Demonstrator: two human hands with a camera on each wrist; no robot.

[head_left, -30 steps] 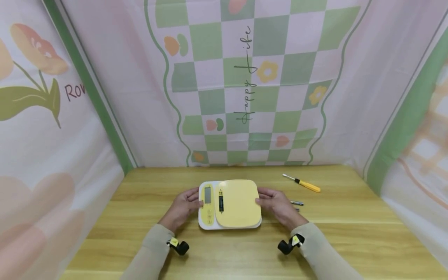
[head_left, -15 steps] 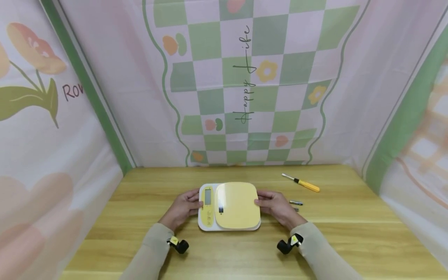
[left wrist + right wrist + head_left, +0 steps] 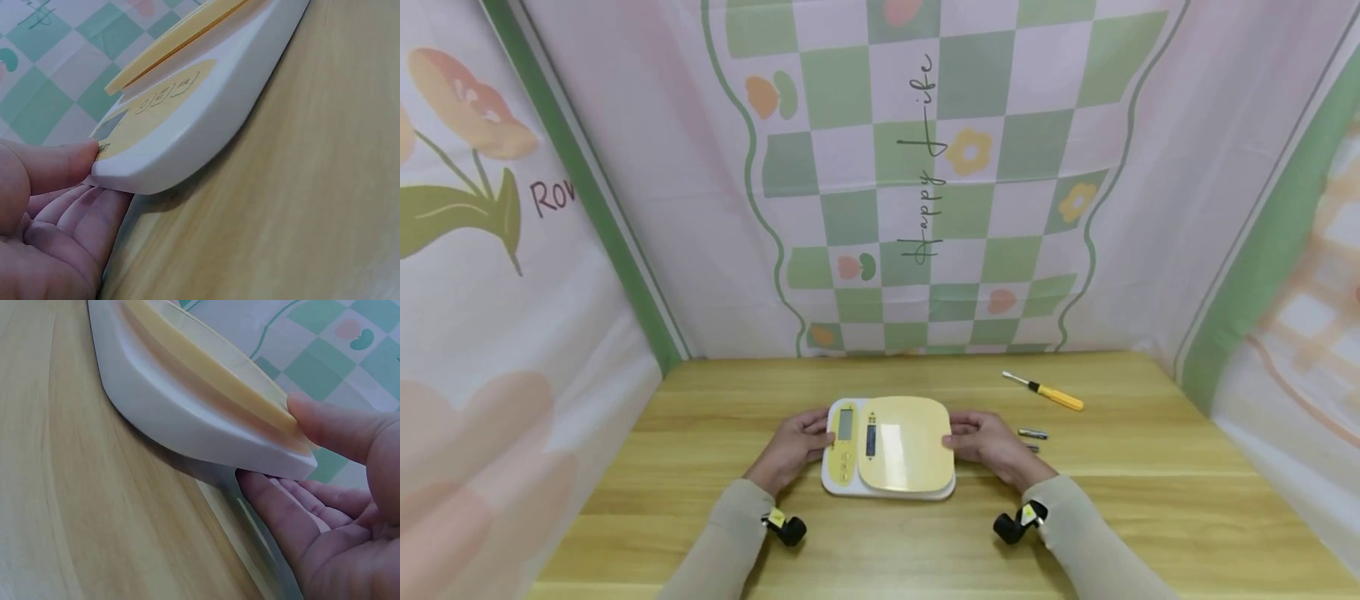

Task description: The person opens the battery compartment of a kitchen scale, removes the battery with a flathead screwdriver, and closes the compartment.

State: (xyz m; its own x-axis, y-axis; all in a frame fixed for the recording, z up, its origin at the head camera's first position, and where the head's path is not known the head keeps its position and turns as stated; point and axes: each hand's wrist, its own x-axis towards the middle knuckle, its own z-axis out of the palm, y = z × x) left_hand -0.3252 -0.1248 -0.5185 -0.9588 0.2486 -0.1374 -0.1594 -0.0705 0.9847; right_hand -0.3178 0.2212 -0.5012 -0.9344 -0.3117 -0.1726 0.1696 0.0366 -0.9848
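A white kitchen scale [image 3: 906, 446] with a yellow weighing plate and a small grey display lies face up between both hands, low over the wooden table. At its left end, my left hand [image 3: 790, 447] pinches the edge, thumb on top beside the display and fingers beneath. My right hand [image 3: 992, 446] grips the opposite end, its thumb pressing the yellow plate's rim. In the left wrist view the scale's white side [image 3: 181, 153] slopes up from the table, with fingertips under it. The right wrist view shows fingers [image 3: 281, 506] tucked under the white base [image 3: 187, 428].
A screwdriver [image 3: 1043, 391] with a yellow handle lies at the back right of the table [image 3: 700, 467]. Beside the right hand are two small batteries [image 3: 1033, 433], one partly covered by the hand. A checkered curtain [image 3: 917, 192] hangs behind the table.
The scale has come slightly toward the person, with both hands keeping their hold. The reflection on its yellow plate has shifted as its tilt changed a little.
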